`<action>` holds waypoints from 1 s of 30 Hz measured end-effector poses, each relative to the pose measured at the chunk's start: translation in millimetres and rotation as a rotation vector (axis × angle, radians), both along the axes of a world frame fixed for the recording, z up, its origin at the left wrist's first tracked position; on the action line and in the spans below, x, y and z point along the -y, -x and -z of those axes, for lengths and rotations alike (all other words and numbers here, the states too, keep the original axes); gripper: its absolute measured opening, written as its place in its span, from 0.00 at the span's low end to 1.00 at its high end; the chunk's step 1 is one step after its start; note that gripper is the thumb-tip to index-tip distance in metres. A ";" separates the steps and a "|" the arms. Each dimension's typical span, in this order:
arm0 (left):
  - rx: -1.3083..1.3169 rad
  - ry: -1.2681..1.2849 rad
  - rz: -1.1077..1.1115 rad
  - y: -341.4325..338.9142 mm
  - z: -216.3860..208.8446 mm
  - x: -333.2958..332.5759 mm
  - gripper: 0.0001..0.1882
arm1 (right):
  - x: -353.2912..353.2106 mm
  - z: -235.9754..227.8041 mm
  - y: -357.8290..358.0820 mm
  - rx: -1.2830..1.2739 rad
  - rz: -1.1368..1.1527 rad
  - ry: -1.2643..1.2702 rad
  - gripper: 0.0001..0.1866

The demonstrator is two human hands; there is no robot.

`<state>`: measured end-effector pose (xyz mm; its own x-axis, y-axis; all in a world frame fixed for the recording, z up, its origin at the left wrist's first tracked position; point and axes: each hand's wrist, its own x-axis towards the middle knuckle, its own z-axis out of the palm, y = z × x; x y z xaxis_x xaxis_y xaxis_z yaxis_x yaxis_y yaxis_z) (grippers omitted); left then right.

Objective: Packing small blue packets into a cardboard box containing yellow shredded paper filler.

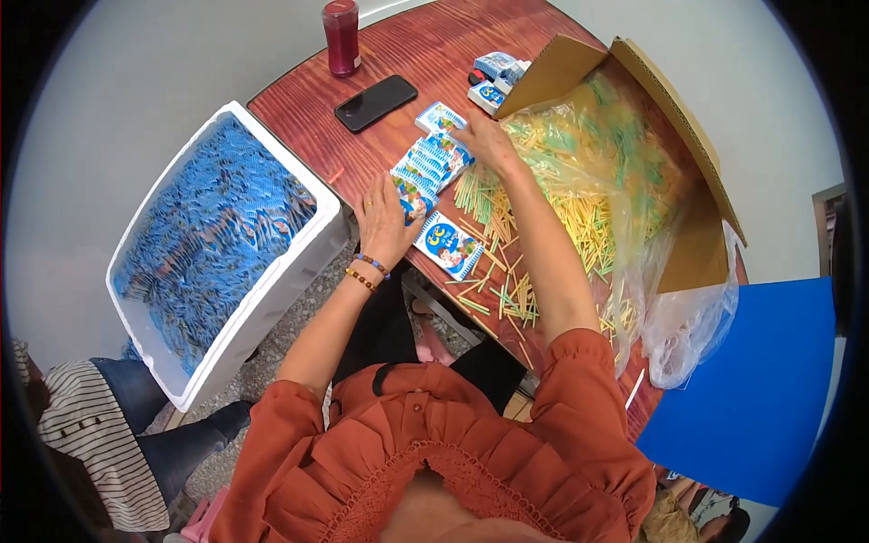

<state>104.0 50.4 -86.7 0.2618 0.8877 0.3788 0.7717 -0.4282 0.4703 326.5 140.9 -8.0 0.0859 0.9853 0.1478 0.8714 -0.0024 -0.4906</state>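
Flanking an overlapping row of blue-and-white packets (pixel 424 165), two bare hands work on the reddish wood-grain worktop (pixel 294 104). The left hand (pixel 386 222) lies against the row's near end with its fingers stretched forward; the right hand (pixel 487 143) bends its fingers down at the far end, beside the carton. Whether either one pinches a packet cannot be told.

A single printed packet (pixel 448 246) lies flat near the worktop's edge, just below the row. Thin yellow and green sticks (pixel 520 294) lie loose to its right, spreading from a clear plastic bag (pixel 692 335) beside an open cardboard carton (pixel 674 113). More small packets (pixel 489 96) sit by a carton flap. Beyond the row rest a black smartphone (pixel 376 102) and a red tumbler (pixel 341 41).

At left, a white foam box (pixel 281 291) holds densely packed blue pieces (pixel 208 217). A blue panel (pixel 751 380) stands out at right, and a person in a striped top (pixel 104 452) shows at lower left.
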 end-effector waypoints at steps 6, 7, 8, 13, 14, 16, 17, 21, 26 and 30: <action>-0.022 -0.003 -0.009 -5.8 -1.7 -12.3 0.52 | -8.3 11.3 0.0 0.034 -0.114 0.141 0.22; -0.021 -0.001 -0.012 -6.2 -3.7 -12.3 0.52 | -7.5 14.7 -0.6 0.035 -0.117 0.143 0.22; -0.003 0.019 -0.010 -7.5 -9.2 -12.4 0.54 | -5.8 18.1 -1.9 -0.003 -0.061 0.012 0.23; 0.000 0.012 -0.027 -20.1 -19.1 -16.3 0.58 | -14.3 23.2 -17.4 -0.131 -0.083 0.038 0.27; 0.003 0.013 -0.031 -21.9 -20.7 -17.3 0.58 | -15.3 21.9 -18.6 -0.128 -0.087 0.040 0.27; -0.043 0.033 -0.051 -26.0 -22.3 -20.8 0.58 | -16.1 20.9 -21.2 0.008 -0.106 0.149 0.24; -0.043 0.036 -0.055 -25.5 -20.2 -22.9 0.58 | -15.9 16.6 -18.0 0.009 -0.111 0.153 0.24; 0.032 0.048 -0.036 -20.9 -13.4 -27.7 0.58 | -9.1 7.3 -5.2 0.024 -0.120 0.258 0.23; 0.183 0.050 0.073 -13.0 -10.2 -31.7 0.61 | 6.5 13.3 7.4 -0.082 -0.171 0.084 0.22; 0.168 0.064 0.150 8.3 -20.2 -26.1 0.65 | 29.6 -6.5 40.3 -0.122 -0.259 0.065 0.19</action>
<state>95.8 76.6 -66.4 0.3309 0.8669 0.3728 0.6100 -0.4979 0.6164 286.2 111.3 -1.5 -0.1561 0.9839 0.0874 0.7815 0.1771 -0.5983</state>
